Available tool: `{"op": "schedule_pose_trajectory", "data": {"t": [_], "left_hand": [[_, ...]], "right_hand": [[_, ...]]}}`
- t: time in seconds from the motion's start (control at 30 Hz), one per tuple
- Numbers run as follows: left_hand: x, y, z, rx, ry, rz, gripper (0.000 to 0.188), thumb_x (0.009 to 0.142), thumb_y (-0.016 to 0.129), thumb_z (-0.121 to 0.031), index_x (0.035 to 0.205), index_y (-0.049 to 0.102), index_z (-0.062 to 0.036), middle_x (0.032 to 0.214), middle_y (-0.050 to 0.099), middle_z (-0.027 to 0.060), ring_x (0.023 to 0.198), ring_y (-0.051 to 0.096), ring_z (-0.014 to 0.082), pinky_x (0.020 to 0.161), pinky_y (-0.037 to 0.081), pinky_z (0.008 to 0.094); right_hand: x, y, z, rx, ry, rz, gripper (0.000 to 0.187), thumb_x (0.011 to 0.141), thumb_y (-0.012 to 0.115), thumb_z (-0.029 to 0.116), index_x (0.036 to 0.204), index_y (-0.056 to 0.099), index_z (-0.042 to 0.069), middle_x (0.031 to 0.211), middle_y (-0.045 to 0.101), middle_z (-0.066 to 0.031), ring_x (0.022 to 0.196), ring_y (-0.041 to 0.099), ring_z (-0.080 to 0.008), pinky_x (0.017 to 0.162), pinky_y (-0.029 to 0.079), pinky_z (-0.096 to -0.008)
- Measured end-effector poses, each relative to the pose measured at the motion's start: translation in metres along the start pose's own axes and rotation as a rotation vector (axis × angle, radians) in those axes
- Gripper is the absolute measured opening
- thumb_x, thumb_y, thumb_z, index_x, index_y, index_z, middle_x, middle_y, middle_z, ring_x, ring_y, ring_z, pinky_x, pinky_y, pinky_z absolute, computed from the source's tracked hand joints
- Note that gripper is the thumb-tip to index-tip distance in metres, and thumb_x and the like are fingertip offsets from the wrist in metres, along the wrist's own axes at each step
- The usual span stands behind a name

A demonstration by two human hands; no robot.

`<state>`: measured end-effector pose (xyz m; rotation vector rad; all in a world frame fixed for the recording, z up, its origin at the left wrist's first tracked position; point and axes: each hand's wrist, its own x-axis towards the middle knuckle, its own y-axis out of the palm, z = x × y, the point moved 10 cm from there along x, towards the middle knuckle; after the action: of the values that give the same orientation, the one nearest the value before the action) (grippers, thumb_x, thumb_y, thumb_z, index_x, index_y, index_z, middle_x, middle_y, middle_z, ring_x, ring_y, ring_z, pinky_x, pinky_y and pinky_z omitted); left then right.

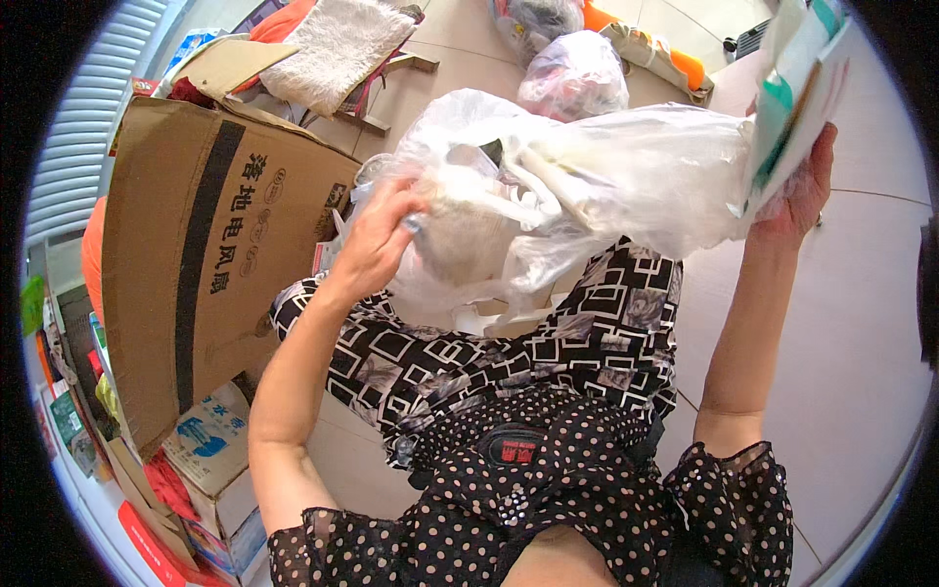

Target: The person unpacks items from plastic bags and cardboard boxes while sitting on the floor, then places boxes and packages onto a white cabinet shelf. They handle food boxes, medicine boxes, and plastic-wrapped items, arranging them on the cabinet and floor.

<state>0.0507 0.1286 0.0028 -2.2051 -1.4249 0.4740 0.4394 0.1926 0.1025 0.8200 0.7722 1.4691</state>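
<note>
A large translucent white plastic bag [665, 161] stretches across above my lap, between my two hands. At its left end my left hand [386, 230] is closed on the bag's crumpled edge. Through the film shows a pale beige bulk [460, 230], its kind blurred by the plastic. Out to the right, my right hand [807, 191] grips a flat white-and-green packet or sheet [794, 103], held up on edge. The bag's right end gathers at that same hand, and part of the fingers is hidden behind the flat piece.
A big brown cardboard box [161, 254] stands at my left, with smaller boxes [210, 440] below it. Beyond lie a fluffy white cushion [337, 54], a filled plastic bag [577, 73] and an orange roll [685, 68]. Tiled floor [861, 293] extends to the right.
</note>
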Motion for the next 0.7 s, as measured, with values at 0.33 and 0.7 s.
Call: {"op": "schedule_pose_trajectory", "data": {"t": [0.33,0.7], "left_hand": [[-0.086,-0.056,0.084,-1.397,-0.255,-0.830,0.024,0.101,0.034,-0.023,0.107,0.054,-0.0119,0.117,0.056,0.0042,0.110,0.052,0.0203,0.098,0.041,0.0397],[-0.113,-0.070,0.108,-1.353,-0.274,-1.075,0.014,0.097,0.043,-0.012,0.104,0.054,-0.0088,0.106,0.057,0.0064,0.102,0.053,0.0184,0.094,0.044,0.0342]], "right_hand": [[-0.018,0.008,-0.048,-0.066,0.080,-0.032,0.041,0.094,0.052,0.030,0.123,0.054,0.001,0.120,0.061,-0.0144,0.107,0.060,-0.0278,0.095,0.047,-0.0424],[-0.014,-0.001,-0.127,-0.027,0.283,-0.088,0.041,0.093,0.055,0.028,0.124,0.053,0.001,0.118,0.062,-0.0141,0.105,0.061,-0.0268,0.092,0.049,-0.0427]]}}
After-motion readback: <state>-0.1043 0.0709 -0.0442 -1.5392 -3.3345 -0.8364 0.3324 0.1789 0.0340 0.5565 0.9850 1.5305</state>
